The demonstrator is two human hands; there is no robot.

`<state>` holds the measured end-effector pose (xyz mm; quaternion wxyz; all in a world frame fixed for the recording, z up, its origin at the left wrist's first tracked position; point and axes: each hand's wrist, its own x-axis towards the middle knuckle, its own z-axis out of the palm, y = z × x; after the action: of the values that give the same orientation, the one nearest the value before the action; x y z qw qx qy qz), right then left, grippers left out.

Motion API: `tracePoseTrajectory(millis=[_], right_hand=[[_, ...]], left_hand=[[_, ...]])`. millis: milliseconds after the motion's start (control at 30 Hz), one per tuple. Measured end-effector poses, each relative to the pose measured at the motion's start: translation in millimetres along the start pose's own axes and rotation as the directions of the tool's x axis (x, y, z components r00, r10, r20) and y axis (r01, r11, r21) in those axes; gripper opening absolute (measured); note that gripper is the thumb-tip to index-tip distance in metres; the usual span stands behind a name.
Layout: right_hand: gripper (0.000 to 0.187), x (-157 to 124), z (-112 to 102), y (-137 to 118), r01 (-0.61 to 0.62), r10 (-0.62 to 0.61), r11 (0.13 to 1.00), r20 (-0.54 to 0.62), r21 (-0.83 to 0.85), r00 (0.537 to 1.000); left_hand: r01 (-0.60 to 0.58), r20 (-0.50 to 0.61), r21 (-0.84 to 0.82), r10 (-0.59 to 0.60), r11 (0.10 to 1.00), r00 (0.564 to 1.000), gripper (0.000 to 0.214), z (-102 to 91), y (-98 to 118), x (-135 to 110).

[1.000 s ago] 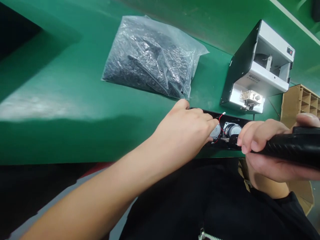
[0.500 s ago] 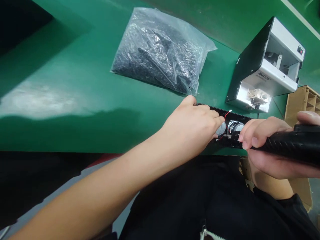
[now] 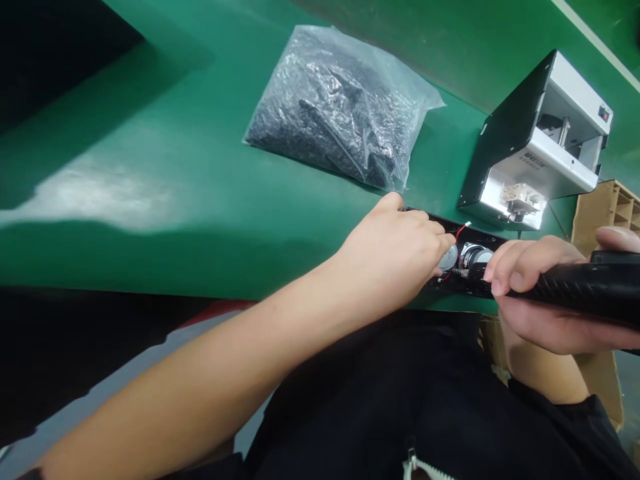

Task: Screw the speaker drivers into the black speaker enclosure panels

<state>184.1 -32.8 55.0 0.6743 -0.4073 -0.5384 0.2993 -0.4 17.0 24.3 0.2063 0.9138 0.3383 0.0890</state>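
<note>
A long black housing [image 3: 483,235] lies near the table's front edge, with two round speakers set in it. My left hand [image 3: 403,250] is closed over the housing's left part, its fingertips by the silver back of one speaker [image 3: 449,259]. The other speaker [image 3: 475,256] sits to the right, and a red wire [image 3: 461,231] with a white plug rises between them. My right hand [image 3: 533,287] is wrapped around a black electric screwdriver [image 3: 575,290]. Its bit points left into the housing between the speakers; the exact tip contact is hard to see.
A clear plastic bag [image 3: 345,110] full of small dark parts lies beyond my left hand on the green table [image 3: 200,180]. A silver and black machine [image 3: 537,147] stands at the back right. Beside it is a cardboard box with dividers [image 3: 597,210].
The whole view has shifted slightly, so the bag and machine appear a little further right and lower. Both hands keep the same hold, and the screwdriver stays between the speakers.
</note>
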Motion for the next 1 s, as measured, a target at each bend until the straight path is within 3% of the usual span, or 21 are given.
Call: tracePoseTrajectory(millis=[100, 233, 300, 367, 500, 700, 900, 1000], right_hand=[[0.048, 0, -2, -3, 0.062, -0.062, 0.998, -0.006, 0.028, 0.998], [0.039, 0, -3, -9, -0.093, 0.093, 0.994, -0.008, 0.049, 0.996], [0.038, 0, -3, -9, -0.102, 0.103, 0.994, -0.018, 0.049, 0.995], [0.041, 1, -2, -6, -0.061, 0.062, 0.998, -0.023, 0.024, 0.998], [0.062, 3, -1, 8, 0.146, -0.146, 0.989, -0.015, -0.027, 0.989], [0.068, 3, 1, 12, 0.158, -0.159, 0.987, -0.021, -0.026, 0.987], [0.049, 1, 2, -2, -0.062, 0.063, 0.998, -0.050, 0.020, 0.997], [0.051, 0, 1, -2, -0.104, 0.104, 0.994, 0.002, 0.021, 0.995]], left_hand=[[0.001, 0.007, 0.007, -0.001, 1.000, 1.000, 0.012, -2.0, 1, 0], [-0.005, 0.016, 0.001, 0.005, 1.000, 1.000, 0.012, -3.3, 3, 0], [-0.010, 0.002, 0.002, 0.010, 1.000, 1.000, 0.012, -2.6, 2, -1], [-0.016, -0.013, 0.004, 0.016, 1.000, 1.000, 0.013, -1.6, 2, -1], [-0.017, -0.028, -0.008, 0.017, 1.000, 0.999, 0.014, -0.8, 1, -1], [-0.012, -0.005, -0.001, 0.012, 1.000, 1.000, 0.012, -2.2, 2, 0], [-0.007, 0.017, 0.002, 0.007, 1.000, 1.000, 0.014, -3.0, 3, 0], [0.001, 0.026, 0.001, -0.001, 1.000, 1.000, 0.014, -3.2, 4, -1]])
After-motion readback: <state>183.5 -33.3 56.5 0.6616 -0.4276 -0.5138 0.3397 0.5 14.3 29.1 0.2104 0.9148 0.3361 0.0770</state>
